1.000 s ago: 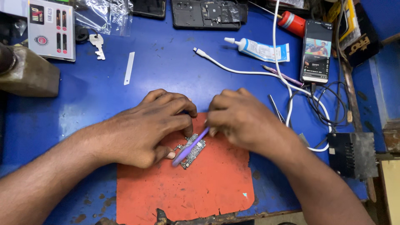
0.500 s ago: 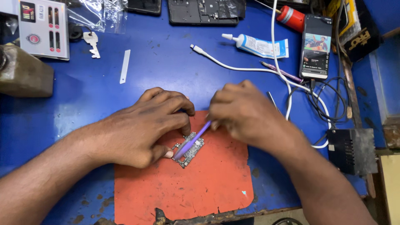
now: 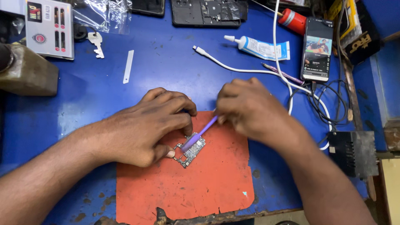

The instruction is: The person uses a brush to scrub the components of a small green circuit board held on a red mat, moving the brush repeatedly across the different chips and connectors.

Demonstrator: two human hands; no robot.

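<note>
From the head camera, the left hand (image 3: 143, 127) presses down on a small bare circuit board (image 3: 190, 150), thumb and fingertips closed around its upper-left edge so it lies pinned flat on the orange work mat (image 3: 200, 187). The right hand (image 3: 250, 110) has its fingers pinched together on a slim purple tool (image 3: 200, 133), whose far end rests on the board's top face. The board sits near the mat's upper middle, just beside the left thumb.

As a judgement: the board is already out of its phone (a stripped phone frame (image 3: 208, 10) lies at the far edge of the table), and the tool work on its surface looks to be under way, not finished. Nothing on the board reads as lifted or removed, though detail there is too small to tell.

For room: the mat has bare orange below and to the right of the board, and its near edge is ragged and close to the worn table edge (image 3: 233, 216). To the right, a white cable (image 3: 250, 70) and dark looped wires (image 3: 329, 104) run close behind the right hand. A glue tube (image 3: 260, 46), a smartphone (image 3: 316, 50) and a pen (image 3: 283, 73) lie well beyond. The blue table (image 3: 83, 100) to the left is open up to a metal key (image 3: 96, 42).
</note>
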